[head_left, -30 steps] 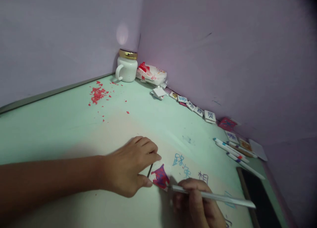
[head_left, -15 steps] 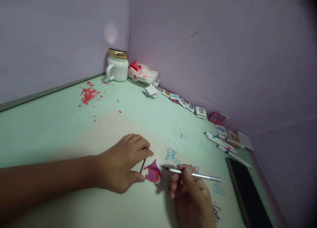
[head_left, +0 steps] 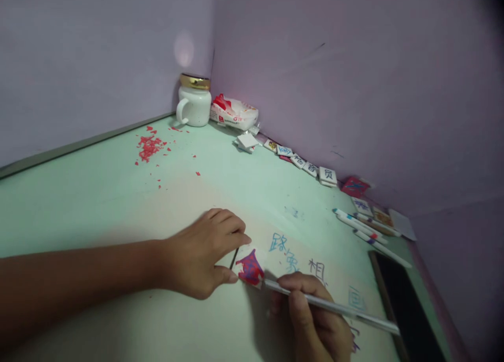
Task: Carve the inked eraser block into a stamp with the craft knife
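A small white square block point(head_left: 249, 267), its top marked in red and purple, lies on the pale green table point(head_left: 98, 194). My left hand point(head_left: 200, 259) pinches the block's left edge between thumb and fingers, holding it flat. My right hand point(head_left: 315, 320) grips a thin silver craft knife point(head_left: 331, 307) like a pen, its tip touching the block's lower right corner. Blue characters point(head_left: 293, 257) are written on the table just right of the block.
A white mug with a gold lid point(head_left: 193, 106) and a plastic packet point(head_left: 233, 113) stand in the far corner. Red shavings point(head_left: 149, 147) lie scattered at the back left. Several lettered tiles point(head_left: 311, 169) line the right wall, then several markers point(head_left: 364, 230) and a dark slab point(head_left: 405, 309).
The knife tip has come down from the block's upper right to its lower right corner, and my right hand has dropped lower. My left hand keeps its hold on the block.
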`<state>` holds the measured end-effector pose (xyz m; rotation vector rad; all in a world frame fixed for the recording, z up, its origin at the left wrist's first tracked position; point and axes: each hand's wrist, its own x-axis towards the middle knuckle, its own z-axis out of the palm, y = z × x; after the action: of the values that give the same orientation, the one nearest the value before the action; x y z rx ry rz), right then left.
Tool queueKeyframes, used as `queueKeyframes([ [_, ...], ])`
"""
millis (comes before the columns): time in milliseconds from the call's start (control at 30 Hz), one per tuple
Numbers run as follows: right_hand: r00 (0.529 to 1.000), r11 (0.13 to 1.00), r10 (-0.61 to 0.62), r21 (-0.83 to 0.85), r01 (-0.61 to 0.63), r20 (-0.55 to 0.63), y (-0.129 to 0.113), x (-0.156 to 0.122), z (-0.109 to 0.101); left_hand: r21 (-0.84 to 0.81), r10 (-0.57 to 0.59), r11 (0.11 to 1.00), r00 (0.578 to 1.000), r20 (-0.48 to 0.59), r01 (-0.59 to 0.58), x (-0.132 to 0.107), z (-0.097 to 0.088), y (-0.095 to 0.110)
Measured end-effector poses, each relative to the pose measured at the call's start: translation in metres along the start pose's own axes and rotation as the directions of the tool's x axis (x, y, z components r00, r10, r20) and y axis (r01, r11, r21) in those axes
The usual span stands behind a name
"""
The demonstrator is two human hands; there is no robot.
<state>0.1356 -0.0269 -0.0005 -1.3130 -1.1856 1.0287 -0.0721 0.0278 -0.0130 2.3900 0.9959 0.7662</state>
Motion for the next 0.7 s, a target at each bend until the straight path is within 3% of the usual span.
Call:
queueKeyframes([
  [167,0.949,0.917,0.316,0.265,-0.299,-0.021,-0.003,0.01,0.004,0.006,-0.01,1.0,1.0,0.002,0.01,0.0,0.001,0.0],
  [267,0.92,0.87,0.391,0.33,-0.367,-0.008,-0.005,0.016,0.003,0.01,-0.01,1.0,1.0,0.002,0.01,0.001,0.0,0.0],
  [567,0.944,0.885,0.327,0.339,-0.319,0.037,0.0,0.021,-0.003,0.002,-0.001,1.0,1.0,0.005,0.001,0.0,0.0,-0.001],
  [700,0.979,0.956,0.201,0.223,-0.192,-0.017,0.003,0.013,-0.002,0.012,0.008,1.0,1.0,0.006,-0.008,0.001,-0.001,-0.001],
])
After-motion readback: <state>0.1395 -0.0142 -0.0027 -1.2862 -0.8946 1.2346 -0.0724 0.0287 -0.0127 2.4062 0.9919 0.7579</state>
